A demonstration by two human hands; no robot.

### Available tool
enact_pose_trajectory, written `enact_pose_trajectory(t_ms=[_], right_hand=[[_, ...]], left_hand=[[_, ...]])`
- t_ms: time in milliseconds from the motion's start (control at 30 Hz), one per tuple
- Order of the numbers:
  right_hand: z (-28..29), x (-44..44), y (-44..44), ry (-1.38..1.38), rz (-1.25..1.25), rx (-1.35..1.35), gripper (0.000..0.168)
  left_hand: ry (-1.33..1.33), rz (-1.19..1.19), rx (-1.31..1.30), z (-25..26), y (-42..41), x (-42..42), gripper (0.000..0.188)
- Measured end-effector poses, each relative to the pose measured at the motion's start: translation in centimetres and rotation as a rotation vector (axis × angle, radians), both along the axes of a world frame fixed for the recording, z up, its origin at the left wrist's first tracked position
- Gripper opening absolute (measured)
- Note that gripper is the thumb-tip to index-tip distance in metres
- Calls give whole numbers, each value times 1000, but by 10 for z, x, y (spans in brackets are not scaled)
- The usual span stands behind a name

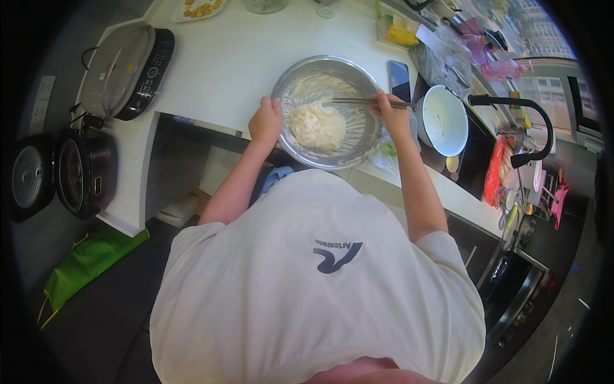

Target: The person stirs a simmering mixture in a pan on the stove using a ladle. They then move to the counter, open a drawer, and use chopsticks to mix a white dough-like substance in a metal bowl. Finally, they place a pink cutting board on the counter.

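Observation:
A large stainless steel mixing bowl (327,61) stands at the counter's front edge, close to my body. Inside it lies a lump of sticky, pale dough (316,127), and streaks of dough coat the bowl's wall. My left hand (266,121) grips the bowl's left rim, the thumb on top. With my right hand (391,113), at the right rim, I hold a pair of chopsticks (352,101) almost level across the bowl. Their tips reach the upper edge of the dough. Part of the chopsticks is hidden behind my fingers.
To the right are a white enamel basin (442,120), a smartphone (399,80) and a black faucet (537,103). An electric pan with a clear lid (124,72) and an open rice cooker (86,173) stand left. A plate of small yellow pieces (199,9) sits at the far edge.

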State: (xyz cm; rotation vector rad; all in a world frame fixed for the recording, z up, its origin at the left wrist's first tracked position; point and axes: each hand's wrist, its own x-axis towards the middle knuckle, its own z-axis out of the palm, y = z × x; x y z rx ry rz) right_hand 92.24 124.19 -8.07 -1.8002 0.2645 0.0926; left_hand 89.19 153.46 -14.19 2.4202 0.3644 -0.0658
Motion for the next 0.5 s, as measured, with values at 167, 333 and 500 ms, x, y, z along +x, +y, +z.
enact_pose_trajectory(t_ms=[167, 333, 500], right_hand=[[-13, 2, 19, 40, -16, 136, 34], [-16, -9, 36, -143, 212, -64, 33], [35, -7, 32, -143, 65, -122, 34]], left_hand=[[30, -8, 15, 1, -1, 1, 36], [50, -9, 8, 3, -2, 1, 36], [50, -7, 15, 2, 0, 0, 36]])
